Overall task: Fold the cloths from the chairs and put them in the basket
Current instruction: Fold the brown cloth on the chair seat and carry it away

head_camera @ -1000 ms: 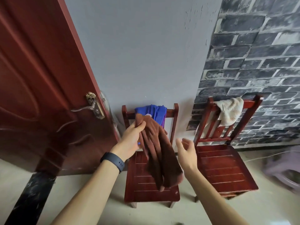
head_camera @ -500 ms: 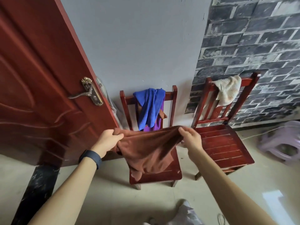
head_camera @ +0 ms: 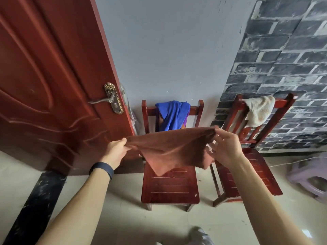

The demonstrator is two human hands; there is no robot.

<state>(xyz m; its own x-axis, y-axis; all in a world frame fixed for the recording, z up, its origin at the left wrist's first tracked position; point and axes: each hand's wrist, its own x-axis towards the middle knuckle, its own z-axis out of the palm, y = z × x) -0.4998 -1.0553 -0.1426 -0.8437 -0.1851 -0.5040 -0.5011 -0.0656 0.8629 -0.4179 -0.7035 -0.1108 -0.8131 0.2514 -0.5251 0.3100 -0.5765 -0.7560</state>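
Brown cloth is stretched out in mid-air, dead centre. Left hand has its fingers clamped on the 9 o'clock corner. Right hand pinches the 3 o'clock corner, spare fingers fanned out. The cloth hides the near chair's lower back. A blue cloth hangs on that chair at 12, and a cream cloth on the second chair at 2. A blurry stool is cut off at 4.

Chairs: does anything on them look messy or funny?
The blue cloth hangs bunched and lopsided over the back of the middle chair; the cream cloth droops crumpled over the rail of the right-hand chair. Nothing looks spilled or broken.
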